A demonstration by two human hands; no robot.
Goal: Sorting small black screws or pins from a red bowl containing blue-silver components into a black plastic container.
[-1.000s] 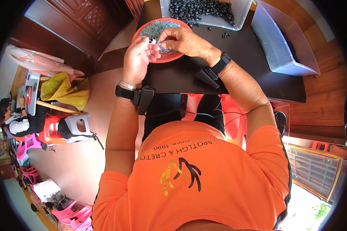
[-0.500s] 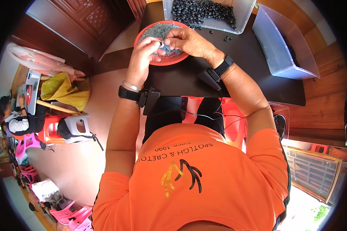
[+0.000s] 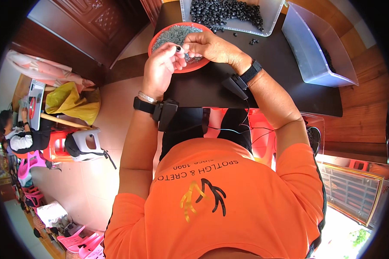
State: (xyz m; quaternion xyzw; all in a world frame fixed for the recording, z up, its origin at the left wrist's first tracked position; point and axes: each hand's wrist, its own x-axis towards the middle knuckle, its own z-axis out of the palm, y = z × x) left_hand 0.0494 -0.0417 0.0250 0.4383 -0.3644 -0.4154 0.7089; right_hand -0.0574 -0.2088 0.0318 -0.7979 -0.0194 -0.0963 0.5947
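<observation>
Small black ring (image 3: 178, 48): pinched at fingertips above red bowl (image 3: 160, 32). Bowl round, shallow, upright on dark table's left end, filled with tiny grey parts (image 3: 173, 33).

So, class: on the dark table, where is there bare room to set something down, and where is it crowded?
Bare: the dark table between the red bowl and its near edge, and the strip between the right forearm and the empty clear bin. Crowded: the far edge, where the bowl, the tray of black rings, loose rings, the left hand and right hand gather.

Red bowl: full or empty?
Partly full: small grey pieces cover the red bowl's inside, rim showing; both hands hide its near part.
</observation>
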